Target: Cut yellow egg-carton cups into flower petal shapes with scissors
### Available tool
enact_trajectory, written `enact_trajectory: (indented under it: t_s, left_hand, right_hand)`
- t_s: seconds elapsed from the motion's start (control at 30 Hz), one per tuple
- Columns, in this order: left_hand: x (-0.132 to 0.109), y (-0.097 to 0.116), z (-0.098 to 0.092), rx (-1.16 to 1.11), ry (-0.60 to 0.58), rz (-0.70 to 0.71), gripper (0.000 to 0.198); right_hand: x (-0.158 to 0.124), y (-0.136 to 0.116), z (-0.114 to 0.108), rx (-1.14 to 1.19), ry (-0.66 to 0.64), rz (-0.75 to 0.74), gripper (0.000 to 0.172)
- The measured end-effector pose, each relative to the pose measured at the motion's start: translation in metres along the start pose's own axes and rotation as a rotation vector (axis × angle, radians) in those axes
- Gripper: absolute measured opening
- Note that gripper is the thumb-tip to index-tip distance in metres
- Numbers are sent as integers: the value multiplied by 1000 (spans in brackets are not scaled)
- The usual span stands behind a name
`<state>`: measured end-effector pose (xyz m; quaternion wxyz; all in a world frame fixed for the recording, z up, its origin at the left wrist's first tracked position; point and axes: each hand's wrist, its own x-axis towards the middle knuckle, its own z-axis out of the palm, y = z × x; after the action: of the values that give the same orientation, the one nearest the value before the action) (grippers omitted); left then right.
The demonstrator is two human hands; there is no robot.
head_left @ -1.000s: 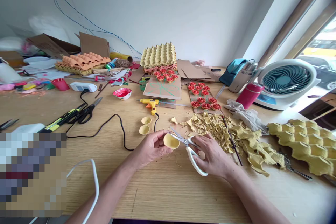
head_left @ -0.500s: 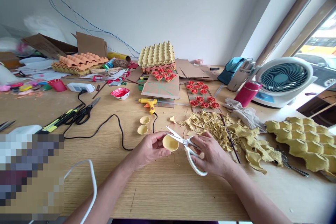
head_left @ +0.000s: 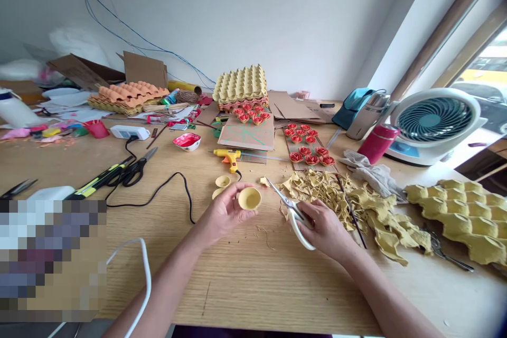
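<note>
A small yellow pulp cup [head_left: 250,198] is held between the thumb and fingers of my left hand [head_left: 225,211], its opening facing me. My right hand [head_left: 322,227] grips white-handled scissors [head_left: 296,222], whose closed-looking blades point up and left, apart from the cup. Two more yellow cups stand just behind my left hand; the rear one [head_left: 222,181] shows whole, the nearer one is partly hidden by the hand. Yellow cut scraps [head_left: 317,190] lie in a pile beyond my right hand.
Behind the cups lies a yellow glue gun [head_left: 229,157], its black cord running left. Red paper flowers [head_left: 311,159] sit on cardboard. An egg tray [head_left: 463,216] lies at right, near a fan [head_left: 433,121]. Black scissors [head_left: 134,169] and a red bowl [head_left: 187,141] are at left.
My left hand has lifted the cup slightly up and left, away from the scissors. The scissor blades, spread beside the cup before, have come together. The whole view has shifted a little.
</note>
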<state>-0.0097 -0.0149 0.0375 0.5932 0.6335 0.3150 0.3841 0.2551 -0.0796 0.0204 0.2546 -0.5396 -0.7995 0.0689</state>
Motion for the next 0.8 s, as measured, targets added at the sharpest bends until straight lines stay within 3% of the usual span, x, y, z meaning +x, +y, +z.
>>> enact_trajectory:
  t_s: [0.17, 0.27, 0.37, 0.43, 0.63, 0.8]
  left_hand:
    - [7, 1, -43, 261, 487, 110, 55]
    - [8, -6, -69, 542, 628, 40, 49]
    - [6, -11, -81, 707, 624, -55, 47]
    - [5, -10, -78, 723, 588, -66, 46]
    - [4, -4, -31, 831, 275, 90, 34]
    - [8, -21, -7, 962, 157, 166, 33]
  right_hand:
    - [0, 1, 2, 4, 0, 22, 23]
    - [-1, 2, 3, 10, 4, 11, 23]
    - [-1, 4, 4, 11, 6, 0, 22]
    - [-1, 4, 4, 14, 12, -5, 22]
    - [-1, 2, 3, 26, 20, 4, 24]
    - [-1, 1, 2, 19, -22, 20, 25]
